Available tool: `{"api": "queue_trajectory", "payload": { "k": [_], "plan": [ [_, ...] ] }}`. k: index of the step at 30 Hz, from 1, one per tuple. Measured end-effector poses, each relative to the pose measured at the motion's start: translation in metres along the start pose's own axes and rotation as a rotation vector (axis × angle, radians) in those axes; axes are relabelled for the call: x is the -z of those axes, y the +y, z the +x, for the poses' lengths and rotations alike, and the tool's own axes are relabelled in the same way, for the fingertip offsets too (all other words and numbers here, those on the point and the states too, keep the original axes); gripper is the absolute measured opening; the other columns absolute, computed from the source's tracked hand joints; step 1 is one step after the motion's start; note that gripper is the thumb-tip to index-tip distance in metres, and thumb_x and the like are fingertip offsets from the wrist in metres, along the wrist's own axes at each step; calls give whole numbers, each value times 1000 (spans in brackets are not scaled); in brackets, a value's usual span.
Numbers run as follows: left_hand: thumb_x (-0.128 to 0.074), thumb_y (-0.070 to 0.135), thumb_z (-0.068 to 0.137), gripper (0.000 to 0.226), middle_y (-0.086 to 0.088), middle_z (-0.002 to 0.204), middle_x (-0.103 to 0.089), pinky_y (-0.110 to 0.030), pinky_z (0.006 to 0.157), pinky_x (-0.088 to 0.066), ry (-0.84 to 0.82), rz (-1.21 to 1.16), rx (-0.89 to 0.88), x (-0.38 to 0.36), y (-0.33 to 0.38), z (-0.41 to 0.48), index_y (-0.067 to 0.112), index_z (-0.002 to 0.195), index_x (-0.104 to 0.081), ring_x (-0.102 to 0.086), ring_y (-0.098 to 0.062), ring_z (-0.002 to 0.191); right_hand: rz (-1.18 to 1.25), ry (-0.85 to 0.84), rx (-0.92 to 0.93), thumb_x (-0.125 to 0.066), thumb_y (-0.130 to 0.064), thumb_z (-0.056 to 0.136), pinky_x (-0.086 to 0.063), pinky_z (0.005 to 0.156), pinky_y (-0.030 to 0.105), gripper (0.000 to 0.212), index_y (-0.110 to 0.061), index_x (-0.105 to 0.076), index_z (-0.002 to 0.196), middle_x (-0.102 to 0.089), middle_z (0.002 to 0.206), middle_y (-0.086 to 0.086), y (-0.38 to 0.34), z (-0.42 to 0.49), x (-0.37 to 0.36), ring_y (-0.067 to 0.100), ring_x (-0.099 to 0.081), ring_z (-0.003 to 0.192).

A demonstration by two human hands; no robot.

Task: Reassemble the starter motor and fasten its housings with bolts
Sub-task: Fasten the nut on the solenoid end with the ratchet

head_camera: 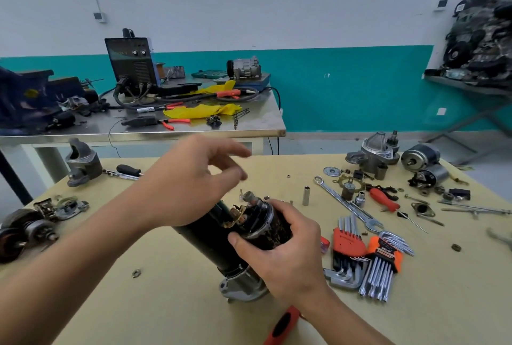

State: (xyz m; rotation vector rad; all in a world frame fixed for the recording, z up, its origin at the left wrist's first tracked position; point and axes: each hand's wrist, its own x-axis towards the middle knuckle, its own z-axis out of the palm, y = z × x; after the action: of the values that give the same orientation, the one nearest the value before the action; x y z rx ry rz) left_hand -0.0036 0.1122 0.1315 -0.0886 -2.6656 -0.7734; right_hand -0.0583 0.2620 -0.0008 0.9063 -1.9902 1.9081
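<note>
The starter motor (210, 242) stands tilted near the middle of the worktop (166, 303). Its silver nose housing (243, 286) is down at 6 o'clock on the surface, and its open upper end (243, 214), with copper-coloured contacts showing, points toward 12 o'clock.

The right hand (288, 256) comes in from 5 o'clock and wraps the dark cylinder at the upper end, thumb on the near side and fingers curled over the top. The left hand (191, 178) hovers just above the open end at 11 o'clock, clear of the motor. Its fingers are loosely bent and spread. They are blurred, and nothing shows between them.

The step in hand looks like seating the internal parts at the upper end. No end cap is on, and no bolts are visible in the housings, so fastening seems some way off.

The next move probably calls for the right hand to keep the body steady while the left lines up a small part or the cap squarely over the shaft. A tilt there could trap the contacts.

Tools lie at 3 o'clock of the motor: two sets of hex keys (349, 245), a spanner (346, 206) and an upright socket (306, 195). A red-handled screwdriver (282, 322) lies at 6 o'clock.
</note>
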Motion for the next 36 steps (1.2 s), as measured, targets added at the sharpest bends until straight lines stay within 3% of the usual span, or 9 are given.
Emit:
{"api": "queue_trajectory", "payload": {
  "k": [4,7,10,14,21,25,28,33,36],
  "plan": [
    [-55,18,98,28,14,96,-77,-31,88,-51,-188,-263,-127,-2,3,-5,32,120,-63,-67,-1,105,1,6,-12,-89,-41,63,-61,72,31,44,-33,-68,100,-74,91,-13,0,0,0,11,-72,85],
    [-53,9,92,34,6,110,-76,-35,101,-49,-44,-445,-223,8,1,-4,24,119,-65,-66,-12,116,-2,0,-26,-89,-41,63,-61,73,30,43,-33,-68,99,-74,90,-14,1,0,-1,10,-72,85],
    [-58,45,87,35,20,115,-71,-37,103,-48,70,-241,-87,17,-14,0,37,121,-63,-62,2,114,-6,-2,-9,-89,-40,64,-61,71,32,39,-31,-69,96,-74,89,-12,0,-1,-1,12,-72,84],
    [-49,85,70,71,33,107,-67,-23,90,-46,-108,59,-52,4,-17,-19,52,133,-47,-57,13,106,-9,11,16,-89,-39,66,-60,68,36,36,-31,-68,94,-72,86,-10,-3,0,-2,15,-71,80],
    [-60,57,84,42,27,116,-68,-1,81,-43,13,-118,-102,3,-21,-19,41,123,-61,-56,15,114,5,64,1,-88,-38,66,-60,67,33,33,-32,-69,93,-73,85,-10,-3,-1,3,14,-72,80],
    [-59,68,82,43,32,108,-68,-22,86,-52,-71,-88,-139,-6,-9,-21,45,118,-62,-61,11,108,-17,54,-20,-88,-42,65,-60,67,33,37,-34,-68,95,-72,86,-12,-5,-2,0,13,-71,81],
    [-61,51,86,38,13,99,-76,-37,88,-55,-230,-264,-192,-3,3,-15,35,120,-64,-67,-10,109,-14,41,-6,-88,-42,65,-60,69,37,37,-31,-68,95,-72,85,-9,-5,-4,-1,15,-71,81],
    [-69,53,84,44,27,111,-70,-33,98,-50,-166,-96,-195,8,-7,-10,40,125,-61,-59,6,115,-2,40,-7,-89,-39,66,-60,67,36,35,-31,-68,93,-72,85,-9,-5,-5,-1,16,-71,80],
    [-68,43,86,40,9,104,-76,-32,92,-52,-156,-280,-299,7,-14,-18,31,124,-65,-67,-12,109,19,51,7,-89,-37,66,-59,67,35,33,-28,-70,92,-73,84,-7,-4,-5,-1,18,-71,79]
  ]
}}
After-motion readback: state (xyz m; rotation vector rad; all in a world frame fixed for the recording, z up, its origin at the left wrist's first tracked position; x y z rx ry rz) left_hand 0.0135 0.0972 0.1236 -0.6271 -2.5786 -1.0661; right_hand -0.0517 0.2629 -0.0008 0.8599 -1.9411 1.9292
